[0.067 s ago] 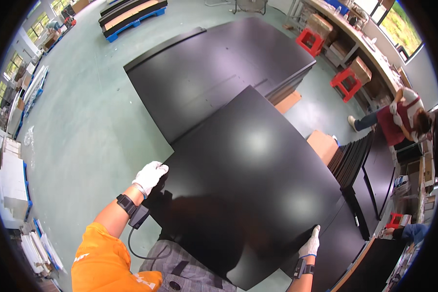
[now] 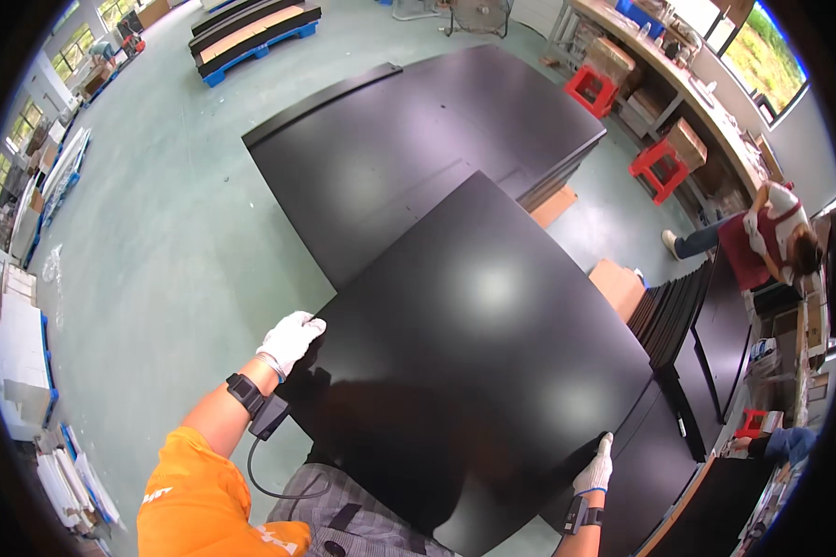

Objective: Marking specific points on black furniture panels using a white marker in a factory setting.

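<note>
A large, glossy black panel (image 2: pixel 474 343) spans the space in front of me, held between both hands. My left hand (image 2: pixel 293 340), in a white glove, is closed on its left edge, the fingertips partly hidden by the edge. On the opposite edge, at the lower right, my gloved right hand (image 2: pixel 594 469) grips the panel, thumb on top and the other fingers hidden beneath. The panel's far corner overlaps a stack of black panels (image 2: pixel 372 176) in the view. More black panels (image 2: pixel 636 464) lie beyond my right hand.
Upright black panels (image 2: pixel 683 306) stand to the right, beside a cardboard piece (image 2: pixel 616 288). A person in a dark red apron (image 2: pixel 743 243) is behind them. Red stools (image 2: pixel 659 171) stand by a long workbench (image 2: pixel 683 74). A blue pallet (image 2: pixel 260 46) carries boards at the far left.
The far stack sits slightly lower in the picture. My hands and the held panel have barely shifted, and both grips stay the same.
</note>
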### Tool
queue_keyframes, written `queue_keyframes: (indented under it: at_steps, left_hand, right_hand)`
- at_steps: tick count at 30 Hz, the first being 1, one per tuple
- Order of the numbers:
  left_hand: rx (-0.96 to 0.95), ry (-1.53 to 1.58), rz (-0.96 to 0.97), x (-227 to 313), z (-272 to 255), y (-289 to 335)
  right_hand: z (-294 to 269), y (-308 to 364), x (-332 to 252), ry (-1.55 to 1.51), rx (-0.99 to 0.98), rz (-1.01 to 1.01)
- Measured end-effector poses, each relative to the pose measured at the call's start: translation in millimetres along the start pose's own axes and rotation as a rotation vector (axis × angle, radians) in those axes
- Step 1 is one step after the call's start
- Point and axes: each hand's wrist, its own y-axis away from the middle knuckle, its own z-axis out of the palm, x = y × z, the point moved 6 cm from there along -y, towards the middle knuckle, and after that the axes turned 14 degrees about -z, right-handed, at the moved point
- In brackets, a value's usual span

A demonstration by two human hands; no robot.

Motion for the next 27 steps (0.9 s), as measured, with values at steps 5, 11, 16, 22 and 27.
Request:
queue_keyframes:
  at_steps: [5, 11, 16, 22, 27]
  left_hand:
    - [0.020, -0.087, -0.010, 30, -78, -38]
    - [0.127, -0.172, -0.005, 67, -156, -87]
    - [0.092, -0.131, 0.022, 105, -165, -142]
    - [0.146, -0.121, 0.048, 126, -172, -234]
    - [0.119, -0.125, -0.027, 173, -172, -272]
  right_hand:
    - [84, 52, -14, 0.165, 0.125, -0.053]
    - [181, 61, -3, -0.085, 0.008, -0.010]
    - [221, 30, 6, -0.145, 0.038, 0.012]
    - [311, -15, -11, -0.211, -0.007, 0.078]
    - [363, -48, -20, -0.236, 0.078, 0.046]
